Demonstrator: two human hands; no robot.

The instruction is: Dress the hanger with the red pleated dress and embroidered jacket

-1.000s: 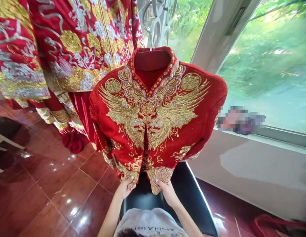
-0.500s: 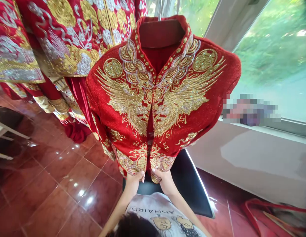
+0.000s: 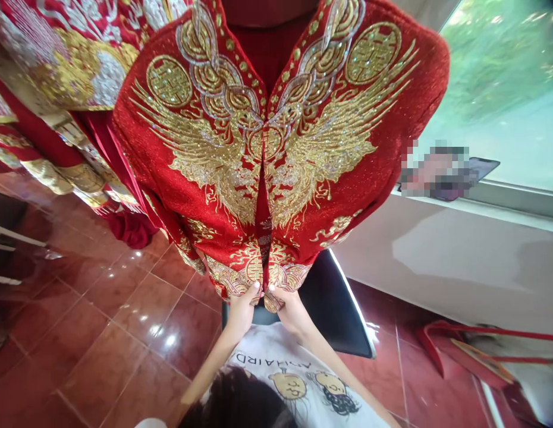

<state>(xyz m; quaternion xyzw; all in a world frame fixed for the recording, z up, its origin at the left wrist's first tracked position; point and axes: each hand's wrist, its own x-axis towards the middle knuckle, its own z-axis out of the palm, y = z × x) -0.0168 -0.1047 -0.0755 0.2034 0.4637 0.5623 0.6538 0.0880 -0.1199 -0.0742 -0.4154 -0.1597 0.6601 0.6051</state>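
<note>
A red jacket (image 3: 348, 196) with gold and silver embroidery hangs upright in front of me, its collar cut off by the top of the view. Gold wings spread over both front panels, which meet at the chest and part below. My left hand (image 3: 243, 306) pinches the bottom hem of the left panel, thumb on top. On the other panel's lower front corner, my right hand (image 3: 286, 302) grips the hem the same way. Both thumbs nearly touch at the front opening. The fingers under the cloth are mostly hidden.
More red embroidered garments (image 3: 66, 65) hang at the left. A black seat (image 3: 336, 309) stands behind the jacket's hem. On the window sill at right lies a phone (image 3: 484, 169) beside a blurred-out patch. A red-framed object (image 3: 473, 351) is on the tiled floor (image 3: 102, 351) at lower right.
The jacket now looms larger and higher in view, its collar out of frame. Both hands keep their hold on the hem and have drawn slightly closer together.
</note>
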